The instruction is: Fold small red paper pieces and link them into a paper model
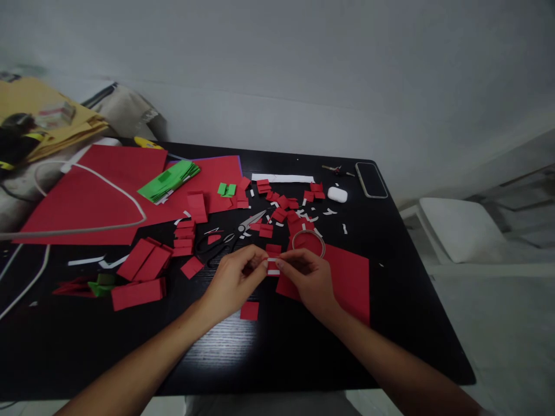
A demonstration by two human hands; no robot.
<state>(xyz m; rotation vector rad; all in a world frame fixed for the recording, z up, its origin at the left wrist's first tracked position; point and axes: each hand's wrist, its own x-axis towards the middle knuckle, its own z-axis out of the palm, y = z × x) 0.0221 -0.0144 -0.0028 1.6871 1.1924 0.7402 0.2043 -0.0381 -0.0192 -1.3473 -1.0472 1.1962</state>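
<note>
Between my two hands is a small red paper piece [273, 267] with white strips across it, perhaps tape. My left hand [237, 274] pinches its left side and my right hand [309, 278] its right side, fingertips close together. Just beyond lies another small red piece [273, 249], partly covered. A red square [249, 311] rests on the table nearer to me. By my right hand a roll of tape [322, 247] sits on a large red sheet [349, 271]. Black-handled scissors [229, 237] lie part open beyond my left hand.
Several folded red pieces and white scraps [329, 212] scatter over the black table [416, 323]. Green folded papers [169, 180] and large red sheets [104, 190] lie left, crossed by a white cable [130, 196]. A phone [371, 180] and white case [337, 195] are at back right.
</note>
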